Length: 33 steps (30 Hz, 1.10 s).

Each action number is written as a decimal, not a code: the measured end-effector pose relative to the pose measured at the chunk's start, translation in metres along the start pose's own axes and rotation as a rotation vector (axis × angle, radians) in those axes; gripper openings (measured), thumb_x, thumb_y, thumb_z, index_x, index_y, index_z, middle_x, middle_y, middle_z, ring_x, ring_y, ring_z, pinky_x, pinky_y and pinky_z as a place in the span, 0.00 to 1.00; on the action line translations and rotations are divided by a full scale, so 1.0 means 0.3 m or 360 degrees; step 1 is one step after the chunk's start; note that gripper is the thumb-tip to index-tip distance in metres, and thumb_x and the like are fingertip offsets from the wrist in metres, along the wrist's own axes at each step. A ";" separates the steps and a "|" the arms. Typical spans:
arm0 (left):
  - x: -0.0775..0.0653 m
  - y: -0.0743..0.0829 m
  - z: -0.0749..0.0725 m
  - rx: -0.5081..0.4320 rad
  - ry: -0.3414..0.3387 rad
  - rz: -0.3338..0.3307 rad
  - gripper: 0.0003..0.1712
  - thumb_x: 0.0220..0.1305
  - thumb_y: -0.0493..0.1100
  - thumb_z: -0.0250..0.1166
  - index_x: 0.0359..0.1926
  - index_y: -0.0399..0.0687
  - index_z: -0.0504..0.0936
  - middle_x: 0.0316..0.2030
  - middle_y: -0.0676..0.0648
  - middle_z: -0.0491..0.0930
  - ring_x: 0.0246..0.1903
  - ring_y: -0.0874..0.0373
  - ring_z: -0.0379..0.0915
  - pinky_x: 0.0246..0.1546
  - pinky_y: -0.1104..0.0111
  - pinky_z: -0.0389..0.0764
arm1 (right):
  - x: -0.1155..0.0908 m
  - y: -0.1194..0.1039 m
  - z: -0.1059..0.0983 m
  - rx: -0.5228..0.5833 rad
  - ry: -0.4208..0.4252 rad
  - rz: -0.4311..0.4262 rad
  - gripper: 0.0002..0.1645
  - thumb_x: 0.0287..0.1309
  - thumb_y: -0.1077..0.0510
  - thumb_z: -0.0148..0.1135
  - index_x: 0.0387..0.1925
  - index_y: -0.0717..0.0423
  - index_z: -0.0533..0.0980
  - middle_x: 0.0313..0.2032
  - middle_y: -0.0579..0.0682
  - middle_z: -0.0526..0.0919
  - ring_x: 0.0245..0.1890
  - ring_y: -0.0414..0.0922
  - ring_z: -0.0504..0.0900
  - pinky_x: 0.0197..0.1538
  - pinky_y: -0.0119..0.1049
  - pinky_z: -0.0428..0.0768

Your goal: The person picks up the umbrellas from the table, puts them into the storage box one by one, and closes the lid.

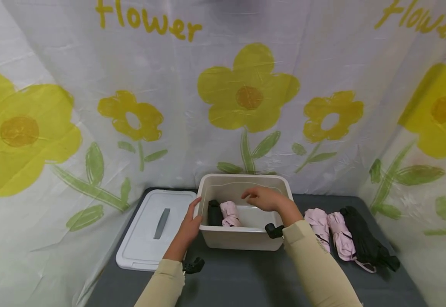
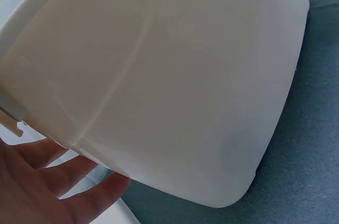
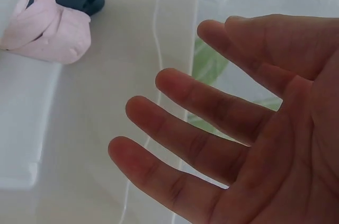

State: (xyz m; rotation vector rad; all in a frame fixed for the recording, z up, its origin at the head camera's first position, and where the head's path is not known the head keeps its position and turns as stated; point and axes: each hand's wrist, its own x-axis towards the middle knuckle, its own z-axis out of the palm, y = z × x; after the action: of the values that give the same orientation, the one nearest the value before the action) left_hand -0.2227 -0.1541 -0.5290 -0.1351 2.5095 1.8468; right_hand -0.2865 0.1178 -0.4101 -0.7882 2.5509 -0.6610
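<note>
A beige storage bin [image 1: 242,238] stands at the back of the table, its top uncovered. Inside at the left lie a rolled black cloth bundle [image 1: 215,214] and a rolled pink one [image 1: 230,214], both looking like folded umbrellas. My left hand [image 1: 189,226] touches the bin's left side near the rim; in the left wrist view its fingers [image 2: 100,195] lie fairly straight against the outer wall. Over the bin's right half hovers my right hand [image 1: 263,199], nothing in it. The right wrist view shows its fingers [image 3: 185,147] spread and slightly bent, apart from the pink bundle [image 3: 69,38].
Left of the bin lies a white lid [image 1: 142,238] with a grey handle. Two pink bundles [image 1: 317,224] and a longer black bundle [image 1: 366,238] lie side by side on the dark table [image 1: 230,277] at the right. A flower-printed curtain [image 1: 181,145] hangs close behind.
</note>
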 end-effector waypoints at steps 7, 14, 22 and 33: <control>-0.001 -0.004 0.009 0.0001 -0.0001 0.0005 0.37 0.66 0.38 0.45 0.74 0.66 0.52 0.74 0.40 0.53 0.70 0.40 0.54 0.63 0.39 0.59 | -0.078 0.052 -0.002 0.0104 0.0159 0.0004 0.20 0.71 0.53 0.47 0.60 0.48 0.74 0.58 0.56 0.78 0.57 0.55 0.77 0.54 0.52 0.76; 0.008 0.002 0.007 0.0011 0.0004 -0.0007 0.36 0.67 0.39 0.44 0.73 0.69 0.52 0.74 0.41 0.52 0.70 0.41 0.53 0.64 0.39 0.58 | -0.147 0.107 0.000 0.0200 0.0416 -0.0001 0.20 0.71 0.55 0.48 0.60 0.50 0.74 0.59 0.57 0.78 0.57 0.58 0.77 0.55 0.54 0.75; 0.013 -0.010 -0.005 0.0023 0.0024 -0.0034 0.36 0.66 0.39 0.45 0.73 0.68 0.53 0.74 0.40 0.53 0.70 0.39 0.54 0.64 0.39 0.59 | -0.208 0.167 0.010 0.0183 0.0724 0.0057 0.20 0.70 0.55 0.50 0.59 0.52 0.75 0.58 0.57 0.78 0.56 0.58 0.77 0.55 0.56 0.75; 0.002 -0.011 -0.004 0.0005 0.0000 -0.0014 0.37 0.65 0.38 0.45 0.73 0.67 0.53 0.74 0.40 0.53 0.70 0.39 0.52 0.64 0.38 0.58 | -0.324 0.270 0.012 0.0149 0.0949 0.0376 0.21 0.69 0.52 0.50 0.60 0.50 0.74 0.63 0.61 0.72 0.48 0.60 0.80 0.44 0.55 0.78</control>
State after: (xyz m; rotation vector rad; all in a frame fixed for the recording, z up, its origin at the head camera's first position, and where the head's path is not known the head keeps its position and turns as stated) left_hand -0.2231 -0.1561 -0.5319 -0.1459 2.5080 1.8394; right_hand -0.2441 0.2343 -0.4352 -0.2674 3.0385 -1.0500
